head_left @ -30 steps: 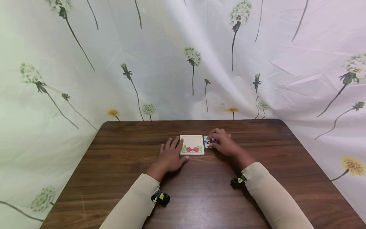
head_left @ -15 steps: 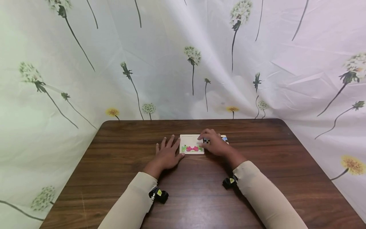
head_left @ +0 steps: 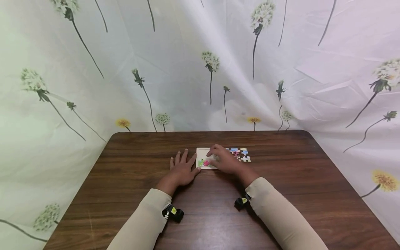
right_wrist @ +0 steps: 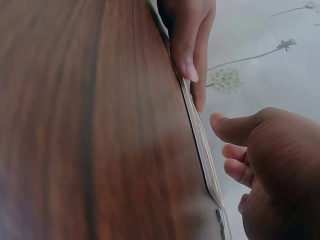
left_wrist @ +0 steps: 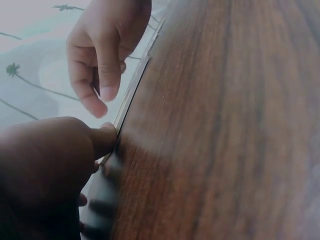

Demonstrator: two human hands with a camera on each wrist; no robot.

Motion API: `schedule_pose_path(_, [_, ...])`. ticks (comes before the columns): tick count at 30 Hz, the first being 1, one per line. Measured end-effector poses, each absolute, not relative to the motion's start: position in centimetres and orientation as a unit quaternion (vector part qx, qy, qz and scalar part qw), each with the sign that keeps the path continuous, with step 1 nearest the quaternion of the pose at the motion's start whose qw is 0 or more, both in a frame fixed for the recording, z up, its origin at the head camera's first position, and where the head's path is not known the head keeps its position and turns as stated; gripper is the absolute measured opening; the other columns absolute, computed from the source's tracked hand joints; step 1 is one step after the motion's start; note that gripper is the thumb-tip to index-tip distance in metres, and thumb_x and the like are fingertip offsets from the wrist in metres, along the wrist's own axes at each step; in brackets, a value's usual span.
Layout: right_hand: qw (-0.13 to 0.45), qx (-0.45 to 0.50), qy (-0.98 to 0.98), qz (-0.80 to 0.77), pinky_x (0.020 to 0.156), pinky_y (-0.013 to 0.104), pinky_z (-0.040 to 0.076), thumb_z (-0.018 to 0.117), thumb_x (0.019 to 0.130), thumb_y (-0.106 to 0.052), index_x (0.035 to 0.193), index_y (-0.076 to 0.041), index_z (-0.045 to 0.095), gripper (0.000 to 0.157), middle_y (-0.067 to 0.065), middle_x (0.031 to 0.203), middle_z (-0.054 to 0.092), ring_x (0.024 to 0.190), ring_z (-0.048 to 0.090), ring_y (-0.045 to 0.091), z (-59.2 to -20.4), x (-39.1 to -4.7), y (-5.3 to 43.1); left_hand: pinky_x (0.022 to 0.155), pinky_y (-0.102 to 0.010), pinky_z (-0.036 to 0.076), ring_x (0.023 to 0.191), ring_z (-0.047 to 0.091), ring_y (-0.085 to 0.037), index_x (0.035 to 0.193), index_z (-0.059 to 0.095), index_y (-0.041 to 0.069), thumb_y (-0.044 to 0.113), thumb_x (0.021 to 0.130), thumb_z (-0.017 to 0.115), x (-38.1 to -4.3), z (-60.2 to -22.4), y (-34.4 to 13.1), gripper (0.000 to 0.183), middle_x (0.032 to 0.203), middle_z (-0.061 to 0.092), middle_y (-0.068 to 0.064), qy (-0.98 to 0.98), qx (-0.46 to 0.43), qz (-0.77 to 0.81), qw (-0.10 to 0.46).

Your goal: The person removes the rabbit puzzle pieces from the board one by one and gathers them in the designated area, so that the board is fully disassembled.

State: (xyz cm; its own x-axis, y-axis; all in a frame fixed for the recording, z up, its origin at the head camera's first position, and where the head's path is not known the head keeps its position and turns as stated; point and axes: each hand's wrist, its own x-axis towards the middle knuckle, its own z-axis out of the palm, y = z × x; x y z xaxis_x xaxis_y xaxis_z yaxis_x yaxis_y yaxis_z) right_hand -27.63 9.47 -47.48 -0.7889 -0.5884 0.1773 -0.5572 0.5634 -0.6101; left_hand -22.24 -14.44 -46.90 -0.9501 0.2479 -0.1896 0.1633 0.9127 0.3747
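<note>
One puzzle board (head_left: 201, 152): cream, flat on the wooden table (head_left: 203, 208) toward the far side, by the dandelion-print curtain (head_left: 181, 76). Pink-and-green patch (head_left: 205, 163) along its near side; can't tell whether print or fitted pieces.
Right hand (head_left: 227, 161): came left over the last second, from the jigsaw pieces (head_left: 245, 159) to above the board, hiding its right part. Fingers curved, thumb apart from them; no piece visible in the gap.
Left hand (head_left: 180, 172): fingers spread, thumb and index at the board's left edge. Overlapped the board a second ago, now sits beside it. Looks like steadying, my read.
Loose pieces: grouped just right of the board, more of them uncovered now; some hidden behind the right hand.
Meaning: attention seems to have shifted from pieces to board; job looks unfinished with that group outside.
</note>
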Motion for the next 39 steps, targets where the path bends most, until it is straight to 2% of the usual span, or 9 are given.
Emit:
schedule_pose_path(6, [0.021, -0.334, 0.880, -0.337, 0.090, 0.038, 0.057, 0.074, 0.106, -0.012, 0.127, -0.005, 0.076, 0.023, 0.011, 0.131, 0.064, 0.102, 0.065, 0.020, -47.5, -27.4, 8.8, 0.133, -0.075, 0.002, 0.170, 0.000, -0.053, 0.176, 0.025, 0.023, 0.051, 0.115, 0.048, -22.3, -47.0, -14.4, 0.071, 0.185, 0.005, -0.020, 0.972, 0.102, 0.177, 0.119])
schedule_pose_path(10, [0.020, -0.338, 0.883, -0.327, 0.086, 0.034, 0.054, 0.074, 0.105, -0.013, 0.125, -0.005, 0.076, 0.022, 0.011, 0.125, 0.064, 0.094, 0.062, 0.015, -47.6, -27.3, 8.7, 0.133, -0.075, 0.001, 0.170, 0.000, -0.053, 0.176, 0.026, 0.024, 0.048, 0.115, 0.048, -22.2, -47.0, -14.3, 0.069, 0.185, 0.006, -0.021, 0.971, 0.103, 0.180, 0.120])
schedule_pose_path(17, [0.022, -0.332, 0.885, -0.325, 0.086, 0.032, 0.054, 0.077, 0.104, -0.017, 0.122, -0.008, 0.078, 0.020, 0.008, 0.122, 0.066, 0.094, 0.063, 0.013, -48.0, -27.5, 8.9, 0.132, -0.077, 0.003, 0.169, 0.002, -0.054, 0.176, 0.027, 0.025, 0.049, 0.116, 0.046, -22.1, -47.0, -14.1, 0.067, 0.185, 0.008, -0.021, 0.974, 0.105, 0.164, 0.114])
schedule_pose_path(24, [0.036, -0.338, 0.882, -0.325, 0.093, 0.037, 0.056, 0.076, 0.105, -0.018, 0.121, -0.012, 0.081, 0.018, 0.008, 0.125, 0.063, 0.104, 0.065, 0.018, -48.5, -27.8, 8.8, 0.131, -0.078, 0.001, 0.169, 0.001, -0.055, 0.175, 0.030, 0.023, 0.049, 0.115, 0.048, -22.2, -47.4, -14.3, 0.068, 0.184, 0.008, -0.022, 0.969, 0.109, 0.196, 0.108])
schedule_pose_path(39, [0.040, -0.336, 0.895, -0.293, 0.088, 0.033, 0.051, 0.071, 0.104, -0.004, 0.114, -0.006, 0.073, 0.010, 0.011, 0.118, 0.063, 0.097, 0.058, 0.017, -48.1, -27.5, 7.7, 0.131, -0.078, -0.003, 0.169, -0.003, -0.055, 0.176, 0.027, 0.023, 0.052, 0.114, 0.047, -23.0, -48.3, -14.3, 0.071, 0.184, 0.004, -0.022, 0.969, 0.107, 0.191, 0.112])
